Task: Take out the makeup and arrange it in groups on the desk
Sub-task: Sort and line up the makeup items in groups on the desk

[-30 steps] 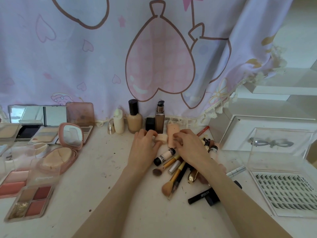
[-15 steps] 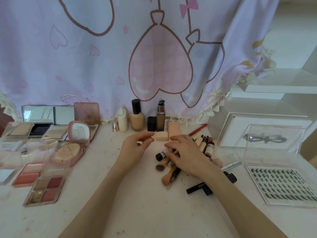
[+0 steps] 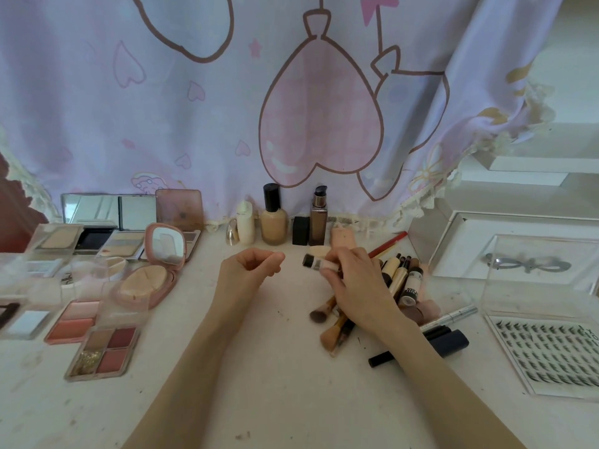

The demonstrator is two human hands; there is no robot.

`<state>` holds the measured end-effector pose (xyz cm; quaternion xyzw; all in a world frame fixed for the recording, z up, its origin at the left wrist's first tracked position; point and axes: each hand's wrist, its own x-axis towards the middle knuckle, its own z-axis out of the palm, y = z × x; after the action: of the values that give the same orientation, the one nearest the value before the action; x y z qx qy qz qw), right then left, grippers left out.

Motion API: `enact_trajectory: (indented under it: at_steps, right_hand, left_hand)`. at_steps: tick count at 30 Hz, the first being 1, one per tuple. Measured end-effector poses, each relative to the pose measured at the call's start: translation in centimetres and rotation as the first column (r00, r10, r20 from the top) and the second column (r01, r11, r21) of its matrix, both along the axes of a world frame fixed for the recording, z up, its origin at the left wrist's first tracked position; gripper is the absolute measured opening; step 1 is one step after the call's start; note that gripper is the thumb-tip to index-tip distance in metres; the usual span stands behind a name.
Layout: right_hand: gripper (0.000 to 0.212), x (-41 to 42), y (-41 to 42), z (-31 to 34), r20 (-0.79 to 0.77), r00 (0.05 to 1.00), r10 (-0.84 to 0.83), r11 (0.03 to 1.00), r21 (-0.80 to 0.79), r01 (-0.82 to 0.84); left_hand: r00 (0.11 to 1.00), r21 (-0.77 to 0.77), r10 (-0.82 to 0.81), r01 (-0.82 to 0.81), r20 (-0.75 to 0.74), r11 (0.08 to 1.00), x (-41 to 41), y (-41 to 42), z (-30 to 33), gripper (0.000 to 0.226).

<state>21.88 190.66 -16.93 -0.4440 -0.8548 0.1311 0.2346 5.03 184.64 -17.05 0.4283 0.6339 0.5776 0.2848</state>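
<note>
1. Nearest on the white tabletop [image 3: 275, 384], two bare forearms reach in from the near edge.
2. At the near left lies a four-pan palette [image 3: 103, 353], with a blush palette [image 3: 74, 322] just beyond it.
3. At the near right sits a clear lash case [image 3: 547, 351], and dark tubes [image 3: 447, 343] lie just right of the right forearm.
4. Mid-table, the left hand [image 3: 249, 273] hovers with fingers loosely curled, holding nothing.
5. The right hand [image 3: 359, 283] pinches a small black-capped tube [image 3: 312, 261] at its fingertips, above a heap of brushes [image 3: 334, 325] and concealer tubes [image 3: 405, 277].
6. Left of the hands stands an open pink compact [image 3: 152, 270].
7. Farther back, a round foundation bottle [image 3: 274, 218] and a pump bottle [image 3: 318, 222] stand upright by the curtain [image 3: 194, 108], with open mirrored palettes [image 3: 107, 228] to the far left.
</note>
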Motion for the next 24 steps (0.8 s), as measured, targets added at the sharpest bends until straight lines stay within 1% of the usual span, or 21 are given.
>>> enact_trajectory:
  at_steps: [2, 4, 7, 10, 12, 14, 17, 19, 21, 22, 24]
  right_hand:
    - [0.015, 0.0, -0.3, 0.3, -0.221, 0.975, -0.007, 0.995, -0.094, -0.015]
    - [0.008, 0.2, -0.6, 0.5, -0.404, 0.914, -0.017, 0.983, -0.175, -0.059]
    - [0.004, 0.5, -0.9, 0.5, -0.564, 0.821, -0.089, 0.946, -0.307, -0.108]
    - [0.008, 0.8, -1.0, 0.5, -0.684, 0.703, -0.193, 0.869, -0.452, -0.201]
    - [0.012, 1.0, -0.9, 0.6, -0.743, 0.615, -0.265, 0.819, -0.509, -0.263]
    - [0.011, 1.1, -0.8, 0.6, -0.772, 0.552, -0.315, 0.79, -0.536, -0.299]
    - [0.02, 1.2, -0.7, 0.6, -0.779, 0.519, -0.352, 0.753, -0.565, -0.337]
    - [0.023, 1.2, -0.8, 0.7, -0.78, 0.503, -0.373, 0.73, -0.581, -0.359]
    - [0.023, 1.1, -1.0, 0.7, -0.778, 0.497, -0.385, 0.698, -0.597, -0.395]
    - [0.02, 1.1, -1.1, 0.8, -0.778, 0.489, -0.394, 0.671, -0.607, -0.426]
    - [0.017, 1.0, -1.3, 0.8, -0.768, 0.485, -0.418, 0.6, -0.635, -0.487]
  left_hand:
    - [0.997, -0.003, 0.017, -0.017, -0.077, 1.0, 0.2, 0.0, 0.0, 0.02]
    - [0.984, -0.019, -0.011, 0.008, -0.176, 1.0, 0.7, 0.0, 0.1, 0.024]
    - [0.945, -0.071, -0.054, 0.033, -0.324, 0.997, 1.8, 0.1, 0.2, 0.028]
    - [0.928, -0.065, -0.064, 0.043, -0.368, 0.997, 2.0, 0.2, 0.2, 0.025]
    - [0.931, -0.044, -0.072, 0.061, -0.358, 0.997, 1.8, 0.3, 0.1, 0.018]
    - [0.93, -0.023, -0.071, 0.067, -0.36, 0.997, 1.7, 0.4, -0.2, 0.016]
    - [0.923, 0.067, -0.045, 0.076, -0.382, 0.995, 1.7, 0.3, -0.4, 0.025]
    - [0.908, 0.159, -0.082, 0.16, -0.41, 0.974, 1.8, 0.1, -0.3, 0.027]
    - [0.893, 0.188, -0.164, 0.262, -0.42, 0.947, 2.3, -0.1, -0.2, 0.033]
    - [0.879, 0.194, -0.179, 0.289, -0.441, 0.938, 2.5, -0.2, -0.2, 0.037]
    - [0.864, 0.22, -0.138, 0.273, -0.484, 0.936, 2.9, -0.2, -0.3, 0.035]
